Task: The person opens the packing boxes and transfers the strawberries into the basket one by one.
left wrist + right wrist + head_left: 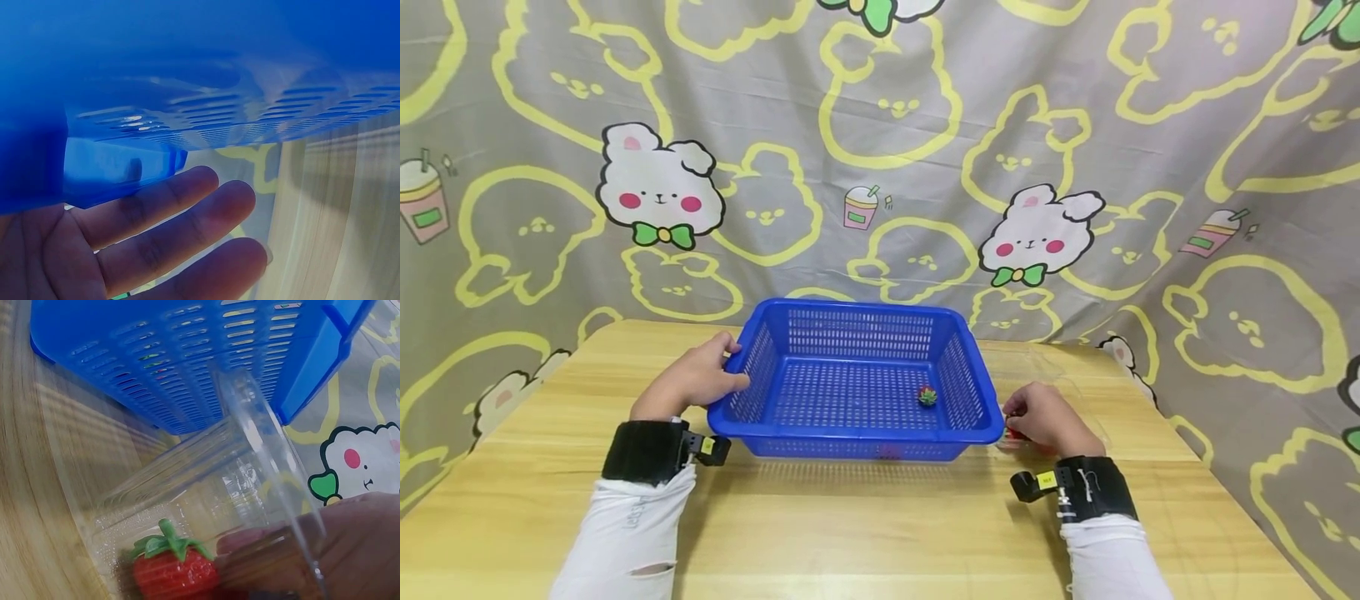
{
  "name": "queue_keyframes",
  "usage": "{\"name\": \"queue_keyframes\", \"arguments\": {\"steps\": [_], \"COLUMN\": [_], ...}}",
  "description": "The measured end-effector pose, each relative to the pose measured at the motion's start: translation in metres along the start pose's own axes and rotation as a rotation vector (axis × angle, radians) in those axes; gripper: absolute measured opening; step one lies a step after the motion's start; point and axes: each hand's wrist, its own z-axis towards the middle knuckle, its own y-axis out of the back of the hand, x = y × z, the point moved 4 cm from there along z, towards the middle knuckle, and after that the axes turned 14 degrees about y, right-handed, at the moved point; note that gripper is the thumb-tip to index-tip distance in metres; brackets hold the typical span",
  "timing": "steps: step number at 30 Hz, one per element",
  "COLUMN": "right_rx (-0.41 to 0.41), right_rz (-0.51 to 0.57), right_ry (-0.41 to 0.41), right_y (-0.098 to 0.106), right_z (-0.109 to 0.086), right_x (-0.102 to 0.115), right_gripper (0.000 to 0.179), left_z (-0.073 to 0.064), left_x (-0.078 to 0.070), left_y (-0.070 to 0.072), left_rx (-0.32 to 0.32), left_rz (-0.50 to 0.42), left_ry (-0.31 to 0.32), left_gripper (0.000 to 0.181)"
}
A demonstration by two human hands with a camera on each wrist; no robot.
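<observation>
A blue plastic basket [857,433] with slotted walls stands in front of me on the table. My left hand [696,379] holds its left rim, thumb over the top; in the left wrist view the other fingers [181,240] extend below the rim. Inside the basket, toward the right, lies a small strawberry [927,396] with green leaves. My right hand [1045,417] reaches into a clear plastic container [1026,362] to the right of the basket. Its fingertips are at a red strawberry [178,572] with a green leafy top, seen through the container wall, and appear to pinch it.
The wooden table [865,525] extends around the basket and container. A grey curtain [805,108] with cartoon animals hangs behind the table and along both sides. A reddish patch [889,452] shows through the basket's front wall.
</observation>
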Motion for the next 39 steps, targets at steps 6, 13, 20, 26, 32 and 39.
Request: {"name": "queue_keyframes", "arguments": {"steps": [6, 13, 20, 26, 32, 39], "right_rx": [0.006, -0.005, -0.019, -0.021, -0.030, -0.069], "right_rz": [0.002, -0.005, -0.019, -0.016, 0.011, -0.004], "right_ry": [-0.014, 0.002, 0.012, 0.004, -0.016, 0.024], "right_y": [0.0004, 0.0019, 0.0033, 0.0045, 0.0059, 0.0075], "right_z": [-0.0006, -0.0010, -0.0006, -0.0009, 0.0002, -0.0003], "right_x": [0.0005, 0.0013, 0.0023, 0.0029, 0.0021, 0.0022], "right_gripper": [0.011, 0.012, 0.017, 0.020, 0.019, 0.009], "left_z": [0.0011, 0.0025, 0.0019, 0.0015, 0.0023, 0.0025], "left_x": [-0.0004, 0.0009, 0.0008, 0.0005, -0.0007, 0.0007], "left_y": [0.0000, -0.0011, -0.0014, -0.0014, -0.0011, -0.0007], "left_rx": [-0.002, 0.004, -0.004, 0.000, 0.000, 0.003], "left_rz": [0.000, -0.019, -0.004, -0.009, -0.002, 0.008], "left_ry": [0.000, 0.005, 0.002, -0.001, -0.002, 0.003], "left_gripper": [0.042, 0.040, 0.043, 0.044, 0.044, 0.044]}}
